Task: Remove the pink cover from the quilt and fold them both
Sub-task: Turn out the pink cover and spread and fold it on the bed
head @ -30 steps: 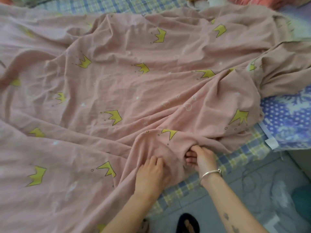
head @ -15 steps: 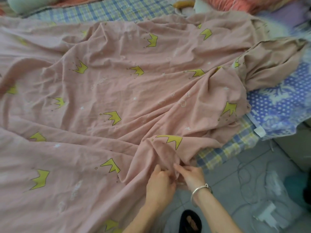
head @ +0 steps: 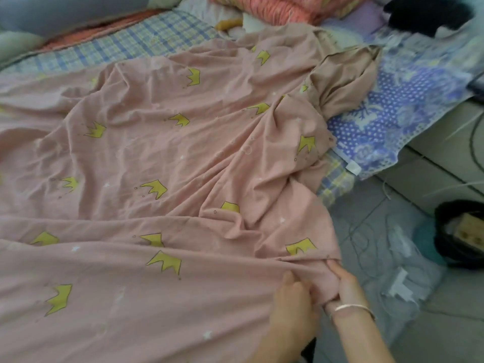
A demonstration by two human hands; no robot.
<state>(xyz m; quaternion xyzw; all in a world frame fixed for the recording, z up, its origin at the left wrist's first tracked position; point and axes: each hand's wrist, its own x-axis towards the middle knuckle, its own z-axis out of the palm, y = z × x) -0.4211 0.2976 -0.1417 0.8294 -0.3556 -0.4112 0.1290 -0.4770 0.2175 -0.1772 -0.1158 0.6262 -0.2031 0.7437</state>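
head view: pink cover (head: 162, 153), printed with yellow crowns (head: 165, 262), is lying spread and wrinkled across most of the bed, reaching from the left edge of frame to the near right corner. its near edge is hanging over the side of the bed, where both hands are working. left hand (head: 293, 307) is resting on the cloth at that edge with fingers curled, thumb up against a bunched fold; it is pinching or pressing the fabric, but how firm the hold is cannot be told. right hand (head: 343, 284), wearing a thin bracelet (head: 351, 307) at the wrist, is closed around the gathered corner of the cover, fingers wrapped into the cloth just beside the left hand. creases are running from this corner up and across the cover. a plain brownish part of the cloth (head: 343, 79) is lying crumpled at the far right, touching a blue dotted blanket (head: 387, 121) that is hanging off the bed's right side. a checked sheet (head: 136, 40) is showing beyond the cover at the far end and again at the near right corner (head: 335, 182). orange-pink bedding (head: 282, 6) is piled at the head of the bed. tiled floor (head: 445, 323) is showing at right, with loose cables and a dark object (head: 458, 231) on it. whether a quilt is inside the cover cannot be told.
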